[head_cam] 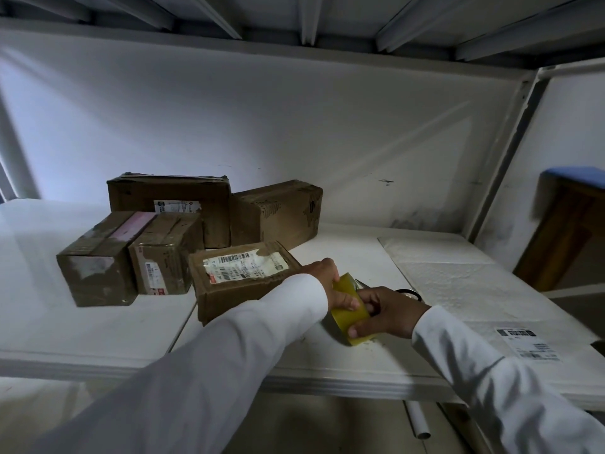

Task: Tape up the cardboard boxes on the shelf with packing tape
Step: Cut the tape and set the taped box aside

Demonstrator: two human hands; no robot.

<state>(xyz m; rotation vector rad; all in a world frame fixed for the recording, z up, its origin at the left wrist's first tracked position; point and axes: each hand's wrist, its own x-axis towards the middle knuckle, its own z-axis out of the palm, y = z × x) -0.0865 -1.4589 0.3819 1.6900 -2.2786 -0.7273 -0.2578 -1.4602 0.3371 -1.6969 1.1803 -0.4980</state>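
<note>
Gripping the tape (352, 317) with both hands at lower centre.
Left hand (330, 283) and right hand (386, 311) curl round it; nearest box (239, 283) lies just left, nearer the left hand.

Single head-worn view, close in, facing forward and slightly down onto white shelf (98, 326) (wide-angle, edges bowed).

A white metal shelf (343, 371) stands against a scuffed white wall (262, 132), ribbed underside of another shelf (294, 18) overhead; dim light, wooden furniture (569, 231) at right
</note>
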